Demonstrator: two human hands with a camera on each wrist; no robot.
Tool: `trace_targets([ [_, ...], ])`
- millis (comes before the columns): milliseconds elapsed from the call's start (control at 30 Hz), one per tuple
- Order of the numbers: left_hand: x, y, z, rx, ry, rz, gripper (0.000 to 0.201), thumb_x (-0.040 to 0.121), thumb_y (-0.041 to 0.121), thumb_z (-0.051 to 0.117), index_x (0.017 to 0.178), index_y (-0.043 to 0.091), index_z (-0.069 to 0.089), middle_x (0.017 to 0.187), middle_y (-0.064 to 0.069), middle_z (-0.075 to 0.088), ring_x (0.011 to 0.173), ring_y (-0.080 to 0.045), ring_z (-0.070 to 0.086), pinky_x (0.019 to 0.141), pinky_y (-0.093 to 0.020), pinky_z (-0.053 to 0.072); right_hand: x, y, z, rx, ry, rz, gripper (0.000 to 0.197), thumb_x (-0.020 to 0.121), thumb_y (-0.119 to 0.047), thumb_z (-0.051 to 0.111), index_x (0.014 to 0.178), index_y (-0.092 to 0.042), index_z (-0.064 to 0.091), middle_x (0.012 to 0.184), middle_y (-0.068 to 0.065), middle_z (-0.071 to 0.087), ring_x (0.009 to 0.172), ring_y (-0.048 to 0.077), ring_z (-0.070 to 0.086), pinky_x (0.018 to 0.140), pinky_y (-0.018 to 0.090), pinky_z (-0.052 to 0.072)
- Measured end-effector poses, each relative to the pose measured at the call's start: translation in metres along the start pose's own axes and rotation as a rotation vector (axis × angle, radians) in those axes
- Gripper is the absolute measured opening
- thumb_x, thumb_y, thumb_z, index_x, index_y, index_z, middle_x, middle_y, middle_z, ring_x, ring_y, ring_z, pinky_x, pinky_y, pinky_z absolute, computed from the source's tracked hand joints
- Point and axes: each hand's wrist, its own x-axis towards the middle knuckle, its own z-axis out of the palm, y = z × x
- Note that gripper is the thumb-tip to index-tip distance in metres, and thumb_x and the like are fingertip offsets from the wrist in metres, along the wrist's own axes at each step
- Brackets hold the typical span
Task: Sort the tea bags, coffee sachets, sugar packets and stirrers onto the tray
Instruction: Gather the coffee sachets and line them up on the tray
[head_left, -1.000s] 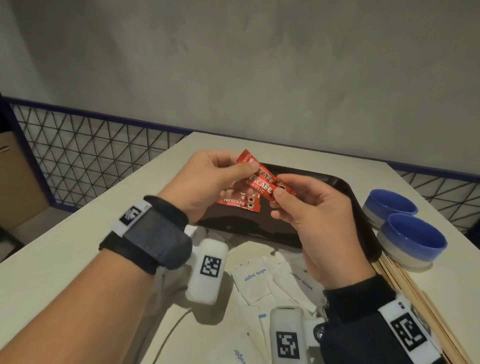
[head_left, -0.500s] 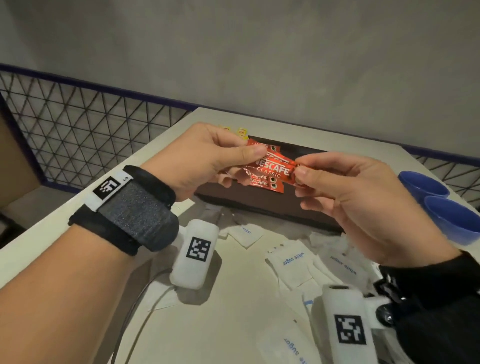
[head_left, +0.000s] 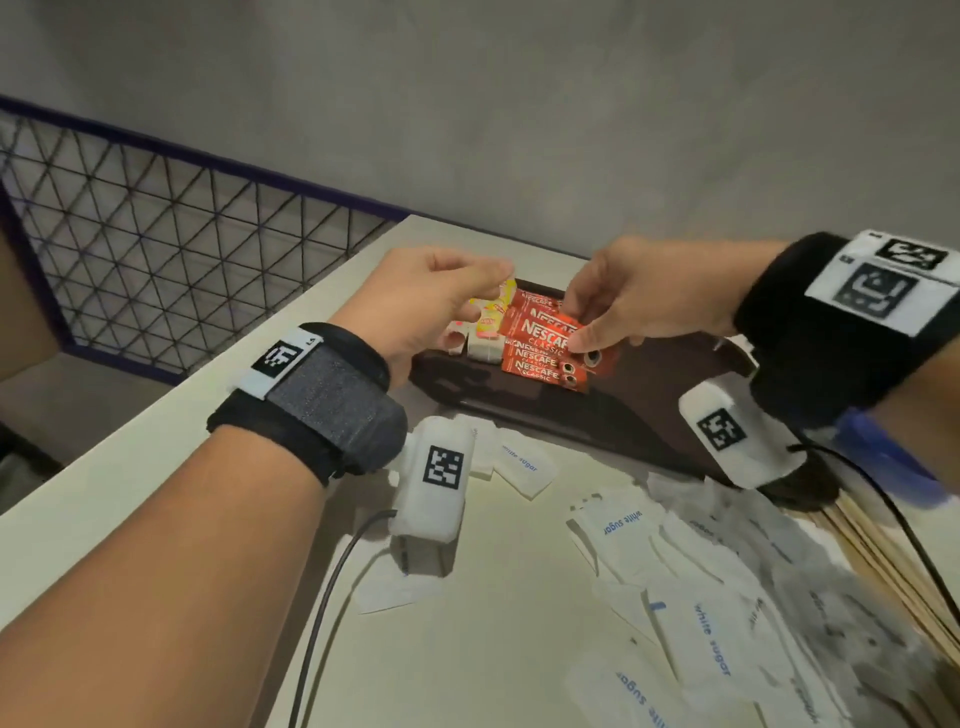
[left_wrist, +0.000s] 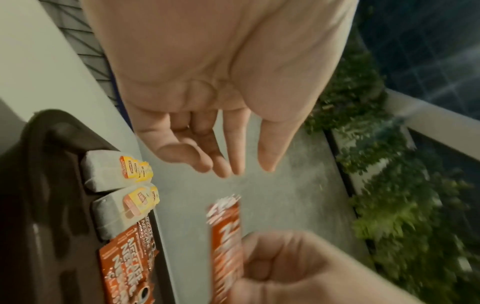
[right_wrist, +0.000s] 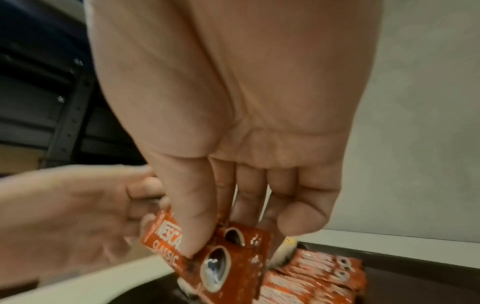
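Head view: left hand (head_left: 415, 301) let go, loose; right hand (head_left: 639, 301) pinches sachets (head_left: 550, 335) w/ grip.

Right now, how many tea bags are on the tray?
2 tea bags show: one in the tray corner, the other beside it against the Nescafe sachets. The left hand may hide more.

We see red coffee sachets (head_left: 545, 345) with white lettering and a dark cup motif lying on the dark brown tray (head_left: 649, 395). At their nine o'clock, the pale tea bags (head_left: 485, 340) carry yellow and red tags. White sugar packets (head_left: 623, 525) with blue print lie at six o'clock on the cream table (head_left: 156, 467). At four o'clock we see light tan wooden stirrers (head_left: 893, 561) and a blue bowl (head_left: 878, 457).
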Motion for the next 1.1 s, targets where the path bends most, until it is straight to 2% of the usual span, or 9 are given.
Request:
trace_targets([
  [67, 0.003, 0.001, -0.005, -0.109, 0.067, -0.036, 0.027, 0.094, 0.035, 0.073, 0.112, 0.015, 0.074, 0.095, 0.005, 0.073, 0.085, -0.012, 0.062, 0.069, -0.027, 0.048, 0.018, 0.008, 0.008, -0.094, -0.038, 0.035, 0.014, 0.087, -0.031, 0.081, 0.097, -0.024, 0.074, 0.097, -0.003, 0.078, 0.099, 0.027, 0.073, 0.091, 0.043, 0.060],
  [100, 0.004, 0.002, -0.008, -0.157, 0.098, -0.053, 0.023, 0.094, 0.033, 0.073, 0.110, 0.016, 0.073, 0.092, 0.006, 0.072, 0.083, -0.012, 0.063, 0.068, -0.026, 0.048, 0.024, 0.012, 0.013, -0.156, -0.055, 0.044, 0.012, 0.087, -0.030, 0.081, 0.095, -0.023, 0.074, 0.097, -0.001, 0.077, 0.099, 0.028, 0.072, 0.091, 0.043, 0.060],
  [167, 0.006, 0.002, -0.014, -0.243, 0.137, -0.079, 0.013, 0.094, 0.030, 0.073, 0.104, 0.022, 0.070, 0.087, 0.007, 0.071, 0.078, -0.011, 0.063, 0.065, -0.024, 0.047, 0.035, 0.016, 0.023, -0.256, -0.070, 0.057, 0.011, 0.088, -0.031, 0.079, 0.092, -0.024, 0.071, 0.100, 0.001, 0.075, 0.096, 0.025, 0.071, 0.085, 0.036, 0.058],
  [267, 0.010, -0.001, -0.018, -0.311, 0.146, -0.097, 0.011, 0.093, 0.028, 0.074, 0.102, 0.022, 0.069, 0.084, 0.006, 0.071, 0.073, -0.011, 0.064, 0.061, -0.023, 0.045, 0.046, 0.020, 0.035, -0.279, -0.084, 0.057, 0.014, 0.090, -0.030, 0.078, 0.098, -0.022, 0.071, 0.102, 0.000, 0.072, 0.093, 0.019, 0.067, 0.082, 0.030, 0.055],
  [433, 0.015, -0.004, -0.018, -0.299, 0.142, -0.100, 0.011, 0.093, 0.028, 0.073, 0.103, 0.023, 0.070, 0.083, 0.007, 0.071, 0.072, -0.010, 0.063, 0.059, -0.023, 0.045, 0.054, 0.021, 0.043, -0.302, -0.100, 0.047, 0.020, 0.092, -0.030, 0.075, 0.109, -0.021, 0.071, 0.108, -0.003, 0.070, 0.094, 0.013, 0.063, 0.082, 0.027, 0.050],
  [533, 0.016, -0.006, -0.018, -0.296, 0.140, -0.101, 0.009, 0.093, 0.028, 0.073, 0.100, 0.023, 0.070, 0.082, 0.007, 0.071, 0.071, -0.010, 0.063, 0.058, -0.023, 0.045, 0.058, 0.022, 0.045, -0.297, -0.066, 0.050, 0.027, 0.091, -0.030, 0.077, 0.115, -0.021, 0.070, 0.102, -0.007, 0.066, 0.093, 0.012, 0.061, 0.086, 0.029, 0.051],
  [733, 0.016, -0.006, -0.019, -0.302, 0.142, -0.093, 0.009, 0.093, 0.029, 0.073, 0.100, 0.022, 0.071, 0.082, 0.007, 0.072, 0.070, -0.011, 0.063, 0.056, -0.022, 0.045, 0.064, 0.024, 0.044, -0.285, -0.026, 0.043, 0.028, 0.086, -0.029, 0.082, 0.109, -0.021, 0.069, 0.097, -0.008, 0.062, 0.088, 0.011, 0.060, 0.077, 0.028, 0.052],
  [933, 0.015, -0.005, -0.018, -0.304, 0.145, -0.094, 0.010, 0.093, 0.029, 0.073, 0.100, 0.022, 0.071, 0.082, 0.007, 0.072, 0.070, -0.011, 0.062, 0.057, -0.023, 0.044, 0.069, 0.024, 0.047, -0.382, 0.028, 0.018, 0.027, 0.086, -0.032, 0.081, 0.106, -0.020, 0.068, 0.100, -0.002, 0.068, 0.089, 0.017, 0.063, 0.073, 0.030, 0.051],
  [1100, 0.015, -0.005, -0.017, -0.305, 0.150, -0.092, 0.009, 0.093, 0.028, 0.073, 0.099, 0.022, 0.070, 0.084, 0.006, 0.072, 0.070, -0.011, 0.062, 0.058, -0.023, 0.044, 0.069, 0.023, 0.043, -0.376, 0.105, -0.018, 0.018, 0.093, -0.029, 0.075, 0.106, -0.019, 0.067, 0.102, 0.000, 0.067, 0.082, 0.013, 0.059, 0.060, 0.022, 0.042],
])
